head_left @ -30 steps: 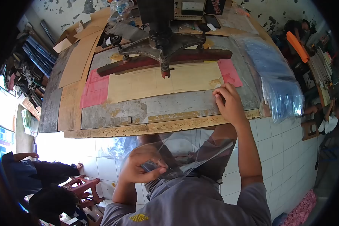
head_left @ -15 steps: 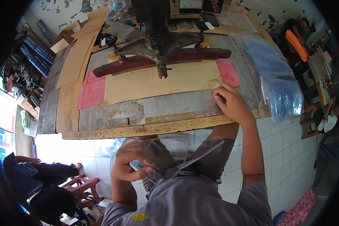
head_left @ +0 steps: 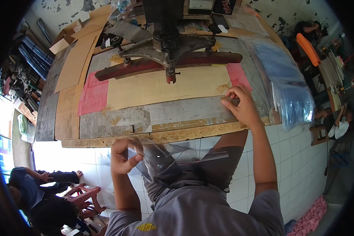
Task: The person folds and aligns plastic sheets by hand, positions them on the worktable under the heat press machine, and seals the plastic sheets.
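We have the clear plastic sheet [head_left: 171, 163] over our lap, just below the table's [head_left: 94, 142] front edge, its corner pinched in our left hand [head_left: 126, 154]. Our right hand [head_left: 240, 105], fingers curled, is at the table near the pink strip [head_left: 238, 74]; we cannot tell whether it grips anything.

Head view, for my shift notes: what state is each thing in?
Clear plastic sheet, bent, pinched in the left hand
Right hand, fingers curled
Long cream sheet, lying flat
Blue-tinted clear plastic stack, lying flat
Brown cardboard box, open
Black phone, lying flat, screen dark
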`<state>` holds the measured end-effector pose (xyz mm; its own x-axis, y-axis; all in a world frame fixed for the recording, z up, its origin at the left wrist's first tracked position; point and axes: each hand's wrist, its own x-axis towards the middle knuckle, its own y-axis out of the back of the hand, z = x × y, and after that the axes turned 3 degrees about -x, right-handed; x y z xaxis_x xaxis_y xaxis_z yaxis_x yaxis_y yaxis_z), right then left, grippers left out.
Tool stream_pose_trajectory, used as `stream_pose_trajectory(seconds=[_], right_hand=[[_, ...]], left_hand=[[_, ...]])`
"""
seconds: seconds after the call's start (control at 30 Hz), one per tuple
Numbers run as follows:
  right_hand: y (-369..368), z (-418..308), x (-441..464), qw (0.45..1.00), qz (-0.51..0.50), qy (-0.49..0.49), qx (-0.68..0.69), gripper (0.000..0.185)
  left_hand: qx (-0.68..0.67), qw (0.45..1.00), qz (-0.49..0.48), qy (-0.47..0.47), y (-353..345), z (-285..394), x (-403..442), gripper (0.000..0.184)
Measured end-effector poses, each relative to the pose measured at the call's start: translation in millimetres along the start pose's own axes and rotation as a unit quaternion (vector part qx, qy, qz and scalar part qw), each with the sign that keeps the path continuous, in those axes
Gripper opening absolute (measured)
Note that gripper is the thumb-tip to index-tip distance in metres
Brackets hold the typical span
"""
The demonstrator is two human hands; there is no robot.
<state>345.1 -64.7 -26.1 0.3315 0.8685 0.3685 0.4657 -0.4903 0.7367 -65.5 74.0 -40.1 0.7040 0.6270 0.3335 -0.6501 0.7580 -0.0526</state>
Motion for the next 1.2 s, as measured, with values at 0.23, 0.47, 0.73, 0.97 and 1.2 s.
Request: stream_pose_trajectory(seconds=[0.23,0.47,0.73,0.97,1.2], right_hand=[[-25.0,-2.7,0.3,0.989,0.067,-0.111,-0.073,0.033],[-29.1,-3.1,-7.3,0.989,0.093,-0.072,-0.087,0.03],[-9.2,-18.4,-42.3,0.982,0.077,-0.132,-0.107,0.044],[-23.6,-23.7,-1.4,0.969,0.122,-0.097,-0.192,0.06],[-20.6,-16.7,-20.2,0.973,0.105,-0.075,-0.194,0.068]], left_hand=[[-0.059,0.995,0.032,0.067,4.4,-24.7,2.7,0.019],[-0.053,0.995,0.036,0.07,9.6,-28.5,2.9,0.02],[-0.015,0.998,0.035,0.047,8.7,-26.6,4.9,0.019],[0.022,0.998,0.032,0.041,6.5,-26.0,9.8,0.021],[-0.012,0.998,0.023,0.056,7.3,-26.2,9.2,0.018]])
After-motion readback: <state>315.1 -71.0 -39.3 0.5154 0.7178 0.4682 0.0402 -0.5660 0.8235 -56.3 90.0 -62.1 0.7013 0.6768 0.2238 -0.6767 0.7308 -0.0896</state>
